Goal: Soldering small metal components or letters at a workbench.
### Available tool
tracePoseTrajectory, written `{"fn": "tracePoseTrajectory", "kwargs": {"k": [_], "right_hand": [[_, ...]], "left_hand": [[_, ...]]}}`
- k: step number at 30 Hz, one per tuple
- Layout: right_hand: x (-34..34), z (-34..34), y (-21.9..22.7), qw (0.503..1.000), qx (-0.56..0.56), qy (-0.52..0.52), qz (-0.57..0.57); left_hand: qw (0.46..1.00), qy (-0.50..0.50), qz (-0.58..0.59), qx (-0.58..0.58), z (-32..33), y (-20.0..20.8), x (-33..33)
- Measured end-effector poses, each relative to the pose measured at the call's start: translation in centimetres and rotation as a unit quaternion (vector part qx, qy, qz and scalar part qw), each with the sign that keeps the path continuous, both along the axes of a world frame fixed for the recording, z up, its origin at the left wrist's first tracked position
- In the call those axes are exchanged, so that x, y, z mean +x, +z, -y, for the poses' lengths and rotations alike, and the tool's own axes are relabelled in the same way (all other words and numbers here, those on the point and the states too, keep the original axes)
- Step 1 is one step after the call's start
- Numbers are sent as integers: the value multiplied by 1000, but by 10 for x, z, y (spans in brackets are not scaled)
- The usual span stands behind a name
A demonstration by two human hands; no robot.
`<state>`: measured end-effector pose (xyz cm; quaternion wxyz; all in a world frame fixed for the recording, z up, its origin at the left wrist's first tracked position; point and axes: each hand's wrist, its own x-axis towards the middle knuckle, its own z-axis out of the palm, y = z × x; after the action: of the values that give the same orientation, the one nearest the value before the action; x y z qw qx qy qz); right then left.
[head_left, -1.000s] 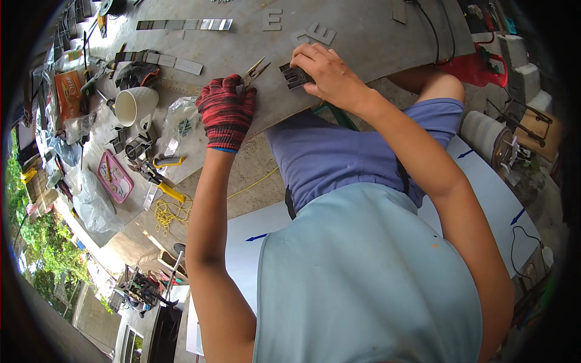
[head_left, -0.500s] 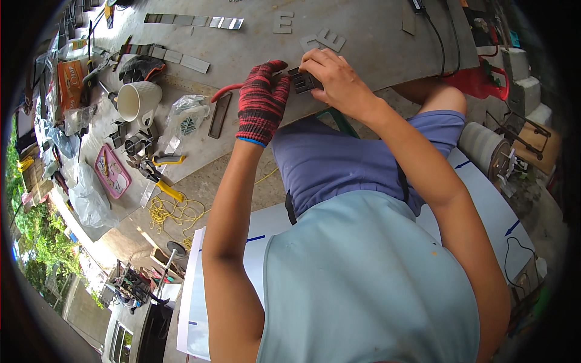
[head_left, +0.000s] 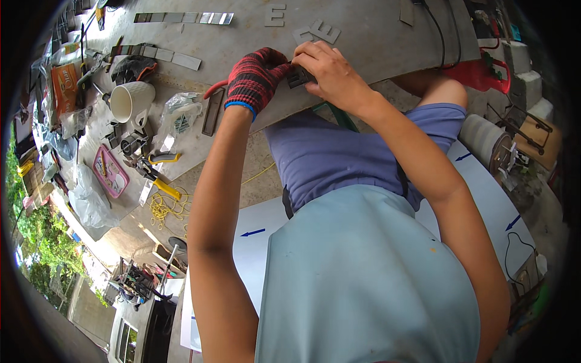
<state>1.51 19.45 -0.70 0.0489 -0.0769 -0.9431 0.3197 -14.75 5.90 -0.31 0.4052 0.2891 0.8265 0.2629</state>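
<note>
My right hand (head_left: 330, 71), bare, has its fingers and thumb closed around a small dark metal piece with slots (head_left: 296, 79), held over the table's near edge. My left hand (head_left: 257, 78) wears a red-and-black knit glove with a blue cuff. Its fingers are bent together beside that piece, and what they pinch is hidden. A curved red handle or tube (head_left: 215, 89) shows at the glove's left; whether the hand holds it I cannot tell. Just beyond my hands lie flat grey E-shaped metal letters (head_left: 324, 31), with another letter E (head_left: 275, 16) farther off.
Metal strips (head_left: 181, 18) lie on the grey table (head_left: 369, 51). To the left are a dark narrow frame (head_left: 213, 113), a plastic bag (head_left: 181, 115), a white cup (head_left: 130, 101), yellow-handled pliers (head_left: 164, 186) and a pink tray (head_left: 111, 172). Black cables (head_left: 440, 36) hang over the table's right side.
My gloved left hand has shifted slightly left and turned, its fingers now closer to the dark piece. The right hand still holds that piece. The whole view has shifted slightly.
</note>
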Motion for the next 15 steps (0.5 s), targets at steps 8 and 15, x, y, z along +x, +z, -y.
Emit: {"fn": "tracePoseTrajectory", "kwargs": {"k": [8, 15], "right_hand": [[5, 4, -5, 999, 26, 2, -27], [14, 6, -3, 997, 17, -36, -59]], "left_hand": [[999, -33, -8, -41, -6, -10, -11], [998, -20, 27, -56, -8, -11, -14]]}}
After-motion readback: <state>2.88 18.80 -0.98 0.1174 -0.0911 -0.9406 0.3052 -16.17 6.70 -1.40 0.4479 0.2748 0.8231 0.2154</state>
